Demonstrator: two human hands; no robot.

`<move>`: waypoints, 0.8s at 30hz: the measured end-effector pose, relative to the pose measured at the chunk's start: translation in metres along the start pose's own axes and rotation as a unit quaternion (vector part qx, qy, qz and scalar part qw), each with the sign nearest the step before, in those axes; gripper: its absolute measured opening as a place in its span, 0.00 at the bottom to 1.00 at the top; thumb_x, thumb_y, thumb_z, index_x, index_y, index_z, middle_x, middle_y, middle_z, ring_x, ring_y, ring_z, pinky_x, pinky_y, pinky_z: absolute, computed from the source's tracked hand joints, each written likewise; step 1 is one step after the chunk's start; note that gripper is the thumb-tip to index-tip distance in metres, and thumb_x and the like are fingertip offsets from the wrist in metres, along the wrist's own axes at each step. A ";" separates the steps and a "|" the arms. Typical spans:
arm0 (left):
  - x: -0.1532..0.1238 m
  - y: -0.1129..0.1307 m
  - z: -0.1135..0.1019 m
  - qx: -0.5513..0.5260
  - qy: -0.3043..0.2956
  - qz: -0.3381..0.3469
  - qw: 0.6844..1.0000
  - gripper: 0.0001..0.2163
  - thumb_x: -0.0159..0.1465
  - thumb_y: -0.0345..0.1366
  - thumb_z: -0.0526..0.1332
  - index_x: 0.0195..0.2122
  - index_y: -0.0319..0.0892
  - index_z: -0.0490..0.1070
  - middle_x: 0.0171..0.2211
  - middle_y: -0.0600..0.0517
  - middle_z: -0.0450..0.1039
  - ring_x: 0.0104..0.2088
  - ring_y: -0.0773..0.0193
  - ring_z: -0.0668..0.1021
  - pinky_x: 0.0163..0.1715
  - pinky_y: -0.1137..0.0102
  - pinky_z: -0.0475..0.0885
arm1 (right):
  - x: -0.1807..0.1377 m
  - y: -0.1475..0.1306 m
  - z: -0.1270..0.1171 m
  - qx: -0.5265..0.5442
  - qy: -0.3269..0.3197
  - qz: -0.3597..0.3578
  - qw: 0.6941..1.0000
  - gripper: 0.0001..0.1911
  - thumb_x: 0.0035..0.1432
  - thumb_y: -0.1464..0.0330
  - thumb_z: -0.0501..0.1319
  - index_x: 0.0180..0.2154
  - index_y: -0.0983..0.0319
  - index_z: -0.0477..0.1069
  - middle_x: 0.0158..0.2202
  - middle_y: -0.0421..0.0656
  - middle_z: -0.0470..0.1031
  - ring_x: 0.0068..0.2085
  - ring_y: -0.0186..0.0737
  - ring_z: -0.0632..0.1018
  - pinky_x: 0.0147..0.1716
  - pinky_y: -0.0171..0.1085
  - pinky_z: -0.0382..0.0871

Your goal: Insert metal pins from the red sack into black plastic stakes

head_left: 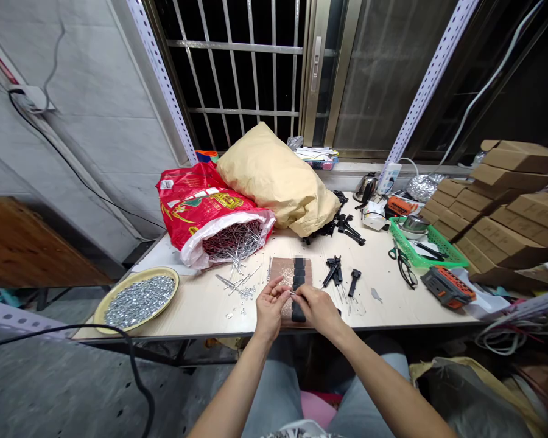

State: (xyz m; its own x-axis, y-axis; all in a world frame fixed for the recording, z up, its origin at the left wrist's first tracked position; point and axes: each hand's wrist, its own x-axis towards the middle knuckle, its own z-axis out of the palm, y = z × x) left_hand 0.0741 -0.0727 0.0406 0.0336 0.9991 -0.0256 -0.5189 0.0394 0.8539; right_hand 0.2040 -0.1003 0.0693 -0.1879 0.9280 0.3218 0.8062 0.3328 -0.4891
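Observation:
My left hand [270, 309] and my right hand [320, 310] meet over a brown block [281, 269] with black pieces [299, 274] along its right side. Both hands are closed in a pinch, fingertips together around something small that I cannot make out. Right of the block lie black-handled tools with thin metal shafts [332, 271], and a single similar one [354, 283] beside them. To the left, thin metal rods [240, 283] and small shiny metal pieces [246, 293] are scattered on the table [196, 301].
A yellow bowl [177, 286] of small metal pieces stands at the left edge. Behind are a red bag [192, 194] spilling metal rods and a large beige sack [274, 176]. Scissors [404, 267], a green basket [456, 260], an orange-black battery [447, 286] and cardboard boxes [497, 237] occupy the right.

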 end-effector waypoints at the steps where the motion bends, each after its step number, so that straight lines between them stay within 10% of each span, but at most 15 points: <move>1: 0.000 0.000 0.000 0.000 -0.002 -0.001 1.000 0.22 0.46 0.31 0.67 0.43 0.39 0.68 0.29 0.53 0.72 0.31 0.70 0.75 0.37 0.74 0.69 | 0.000 0.000 0.000 -0.003 -0.007 0.000 1.000 0.10 0.62 0.66 0.49 0.30 0.61 0.64 0.28 0.40 0.71 0.30 0.34 0.72 0.30 0.31 0.60; 24: 0.011 -0.007 -0.004 0.122 -0.018 -0.003 0.992 0.23 0.46 0.35 0.67 0.45 0.37 0.68 0.32 0.48 0.74 0.35 0.65 0.76 0.39 0.68 0.70 | -0.009 0.049 -0.012 0.076 -0.063 -0.051 0.994 0.15 0.63 0.67 0.47 0.48 0.56 0.67 0.39 0.44 0.69 0.38 0.35 0.73 0.37 0.33 0.67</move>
State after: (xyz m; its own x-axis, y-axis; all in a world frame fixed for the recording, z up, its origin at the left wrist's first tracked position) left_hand 0.0745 -0.0623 0.0317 0.0689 0.9975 -0.0156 -0.2973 0.0355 0.9541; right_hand 0.2515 -0.0941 0.0526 -0.3396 0.8989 0.2769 0.6872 0.4381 -0.5795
